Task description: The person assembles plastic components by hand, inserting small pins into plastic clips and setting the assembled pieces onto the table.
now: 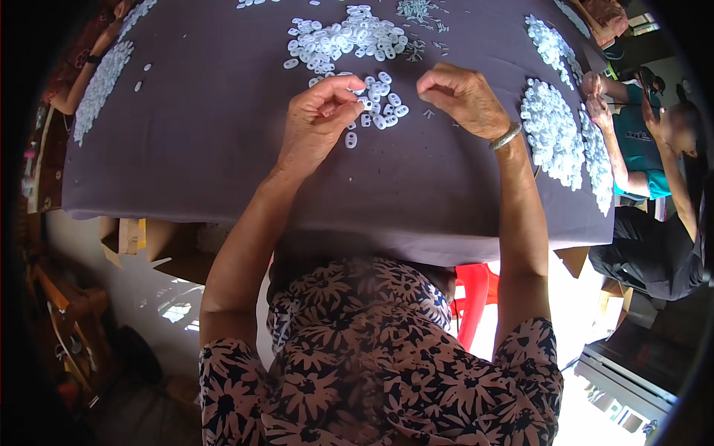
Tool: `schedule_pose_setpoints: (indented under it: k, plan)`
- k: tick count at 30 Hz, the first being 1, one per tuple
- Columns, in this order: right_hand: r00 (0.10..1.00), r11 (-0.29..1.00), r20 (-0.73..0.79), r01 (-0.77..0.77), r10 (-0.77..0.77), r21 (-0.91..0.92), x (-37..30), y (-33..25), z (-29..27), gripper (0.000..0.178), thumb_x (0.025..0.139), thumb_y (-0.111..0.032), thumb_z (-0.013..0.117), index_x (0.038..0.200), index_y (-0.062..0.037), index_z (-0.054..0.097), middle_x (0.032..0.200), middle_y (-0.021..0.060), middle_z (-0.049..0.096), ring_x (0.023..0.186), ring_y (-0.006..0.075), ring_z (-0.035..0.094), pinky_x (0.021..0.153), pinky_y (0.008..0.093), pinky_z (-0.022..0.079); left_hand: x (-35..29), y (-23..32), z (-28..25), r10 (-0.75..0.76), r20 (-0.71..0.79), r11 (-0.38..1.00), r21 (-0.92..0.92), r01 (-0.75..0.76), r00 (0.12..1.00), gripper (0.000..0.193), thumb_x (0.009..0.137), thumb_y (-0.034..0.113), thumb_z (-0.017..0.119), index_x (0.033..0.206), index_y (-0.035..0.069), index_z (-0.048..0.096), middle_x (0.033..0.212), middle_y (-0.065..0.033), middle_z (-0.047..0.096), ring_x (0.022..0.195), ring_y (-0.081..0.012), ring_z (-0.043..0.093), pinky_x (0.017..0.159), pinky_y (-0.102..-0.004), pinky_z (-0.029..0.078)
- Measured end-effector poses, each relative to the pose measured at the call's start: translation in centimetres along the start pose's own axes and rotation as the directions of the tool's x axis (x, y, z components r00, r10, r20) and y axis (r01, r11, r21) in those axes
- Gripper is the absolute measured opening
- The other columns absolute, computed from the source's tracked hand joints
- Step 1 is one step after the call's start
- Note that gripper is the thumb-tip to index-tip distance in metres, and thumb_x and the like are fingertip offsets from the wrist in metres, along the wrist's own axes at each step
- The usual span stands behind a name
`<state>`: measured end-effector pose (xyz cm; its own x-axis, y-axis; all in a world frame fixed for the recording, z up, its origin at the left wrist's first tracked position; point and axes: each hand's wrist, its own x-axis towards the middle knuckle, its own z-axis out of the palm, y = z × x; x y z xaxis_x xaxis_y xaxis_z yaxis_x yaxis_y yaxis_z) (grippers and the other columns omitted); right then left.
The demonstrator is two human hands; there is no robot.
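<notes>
Over the table's middle, my left hand (321,123) is closed, with a small white two-holed plastic piece (367,105) pinched at its thumb and fingertips. My right hand (467,102), a bangle on its wrist, hovers to the right with thumb and fingers pressed together; whatever it pinches is too small to make out. Between the hands lies a small cluster of loose white oval pieces (390,111). A larger heap of the same pieces (349,36) is beyond them. A few tiny metal pins or screws (428,114) lie beside my right hand.
A dark cloth covers the table (201,149). Small metal parts (416,10) are piled at the back. More white heaps lie at the left (104,85) and right (550,134). People work at both sides. A red plastic chair (476,297) stands below the near edge.
</notes>
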<state>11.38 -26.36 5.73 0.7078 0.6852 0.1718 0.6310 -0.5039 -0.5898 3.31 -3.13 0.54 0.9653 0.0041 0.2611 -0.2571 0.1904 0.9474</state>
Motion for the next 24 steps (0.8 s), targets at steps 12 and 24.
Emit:
schedule_pose_setpoints:
  k: [12, 24]
  plan:
    - [0.993, 0.971, 0.111, 0.061, -0.036, -0.233, -0.7, 0.4, 0.9, 0.007, 0.079, -0.005, 0.062, 0.082, -0.0018, 0.056, 0.078, 0.0078, 0.055, 0.072, 0.0251, 0.057, 0.064, 0.0341, 0.046, -0.1, 0.4, 0.5, -0.079, 0.021, 0.996, -0.031, 0.080, 0.997, 0.024, 0.082, -0.001, 0.064, 0.105, 0.006, 0.063, 0.077, 0.0050, 0.058, 0.068, 0.0002, 0.047, 0.059, -0.0162, 0.038]
    - [0.958, 0.843, 0.014, 0.259, -0.287, -0.472, -2.0, -0.3, 1.9, 0.011, 0.077, -0.004, 0.062, 0.082, -0.0027, 0.053, 0.081, 0.0096, 0.052, 0.078, 0.0291, 0.056, 0.069, 0.0385, 0.047, 0.0, 0.2, 0.5, -0.106, 0.059, 0.991, -0.069, 0.110, 0.993, 0.028, 0.082, 0.002, 0.066, 0.108, 0.007, 0.060, 0.077, 0.0025, 0.059, 0.068, -0.0017, 0.051, 0.057, -0.0178, 0.041]
